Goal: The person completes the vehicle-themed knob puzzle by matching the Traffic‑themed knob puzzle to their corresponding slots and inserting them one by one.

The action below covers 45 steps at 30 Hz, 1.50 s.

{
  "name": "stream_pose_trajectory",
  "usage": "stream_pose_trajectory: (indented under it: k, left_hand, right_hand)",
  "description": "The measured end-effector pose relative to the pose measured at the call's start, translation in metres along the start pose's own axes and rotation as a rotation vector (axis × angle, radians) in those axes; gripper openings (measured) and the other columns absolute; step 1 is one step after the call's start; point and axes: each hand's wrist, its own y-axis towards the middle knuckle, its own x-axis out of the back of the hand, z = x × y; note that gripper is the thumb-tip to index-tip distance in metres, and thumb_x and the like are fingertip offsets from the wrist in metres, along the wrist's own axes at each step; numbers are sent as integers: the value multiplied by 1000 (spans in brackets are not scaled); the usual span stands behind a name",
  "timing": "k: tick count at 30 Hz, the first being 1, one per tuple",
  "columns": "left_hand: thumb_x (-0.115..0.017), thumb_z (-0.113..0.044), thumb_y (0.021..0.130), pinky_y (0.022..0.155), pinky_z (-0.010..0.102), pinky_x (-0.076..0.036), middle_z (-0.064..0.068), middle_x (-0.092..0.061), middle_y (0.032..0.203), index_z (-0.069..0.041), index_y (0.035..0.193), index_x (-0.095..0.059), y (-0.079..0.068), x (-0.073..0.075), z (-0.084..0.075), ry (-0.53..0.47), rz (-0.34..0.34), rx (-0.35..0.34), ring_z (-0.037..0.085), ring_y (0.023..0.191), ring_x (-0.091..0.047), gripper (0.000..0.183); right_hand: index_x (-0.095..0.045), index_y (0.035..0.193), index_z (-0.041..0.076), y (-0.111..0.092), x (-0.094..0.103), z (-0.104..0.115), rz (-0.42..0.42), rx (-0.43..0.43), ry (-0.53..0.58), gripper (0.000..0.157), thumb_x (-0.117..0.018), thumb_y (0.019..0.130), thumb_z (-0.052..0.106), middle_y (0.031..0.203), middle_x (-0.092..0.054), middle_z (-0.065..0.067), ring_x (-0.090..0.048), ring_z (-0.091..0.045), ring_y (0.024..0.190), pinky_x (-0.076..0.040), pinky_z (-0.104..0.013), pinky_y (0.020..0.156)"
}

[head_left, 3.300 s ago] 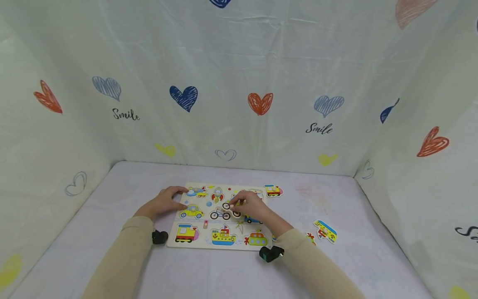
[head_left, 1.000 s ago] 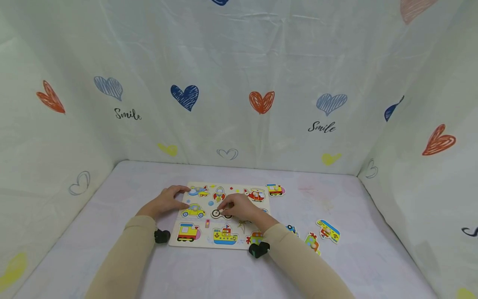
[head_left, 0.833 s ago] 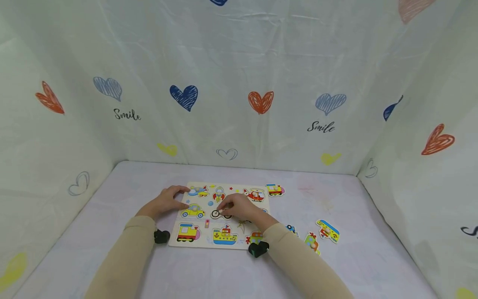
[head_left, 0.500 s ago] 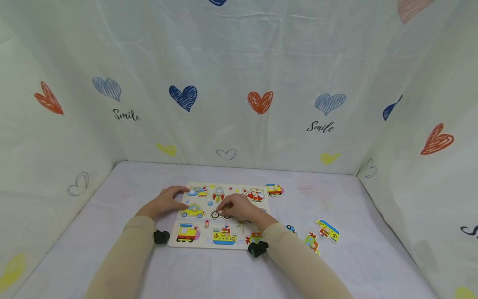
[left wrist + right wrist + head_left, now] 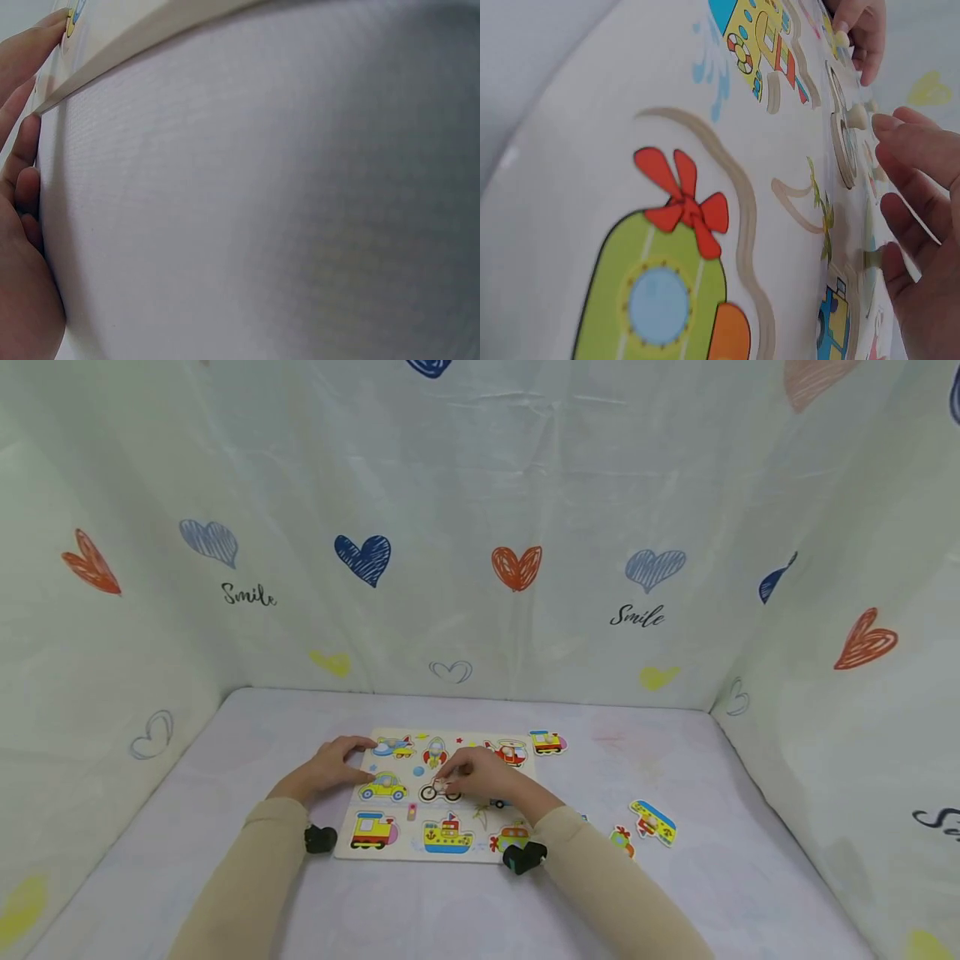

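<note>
My left hand (image 5: 326, 768) rests at the left edge of a pale puzzle board (image 5: 408, 852), fingers spread and fingertips (image 5: 54, 34) on its surface. On the board's middle row, a bicycle piece (image 5: 431, 792) lies over the bicycle's place. My right hand (image 5: 483, 774) hovers above that piece and partly covers it. In the right wrist view, the pale knob (image 5: 857, 118) stands just beyond the thumb tip, with the fingers loosely bent and a slight gap showing. Yellow car (image 5: 383, 787), rocket (image 5: 435, 752) and helicopter (image 5: 512, 752) pictures surround it.
Loose pieces lie right of the board: a train (image 5: 548, 742) near its top corner, a yellow and blue vehicle (image 5: 654, 823), and a red-finned piece (image 5: 622, 841) partly behind the right sleeve. A heart-patterned curtain (image 5: 480, 635) stands behind the table.
My right hand has carried the bicycle piece left and down onto its picture, uncovering the helicopter. Its fingers have just come off the knob. The left hand has stayed put.
</note>
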Motion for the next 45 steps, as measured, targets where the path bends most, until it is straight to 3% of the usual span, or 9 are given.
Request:
stream_pose_trajectory:
  k: [4,19,27,45]
  left_hand:
    - [-79,-25,80,105,64,-27,22,-39,142,-9,138,-50,-2,2,0,0,0,-10,41,125,-29,67]
    - [-80,-24,80,107,64,-26,22,-40,142,-9,138,-50,0,-1,-1,2,-3,-14,42,128,-27,67]
    - [-79,-24,80,106,64,-26,23,-38,143,-8,138,-50,1,0,-1,12,4,-13,43,128,-26,67]
    - [-80,-27,79,106,65,-25,24,-36,144,-7,138,-49,3,-1,2,33,-1,-21,45,130,-25,69]
  right_hand:
    - [-74,95,28,-5,3,-1,-8,-12,23,16,-78,84,16,101,-62,15,-54,-10,96,-45,-31,89]
    - [-76,95,21,-10,7,-4,48,43,13,17,-76,84,8,101,-63,13,-53,-10,97,-45,-28,86]
    - [-76,99,20,-16,18,-11,-3,24,74,18,-78,83,12,100,-64,11,-54,-14,90,-48,-28,79]
    - [-75,104,13,-63,52,-28,-34,-19,33,22,-77,83,8,97,-66,6,-57,-17,83,-50,-31,72]
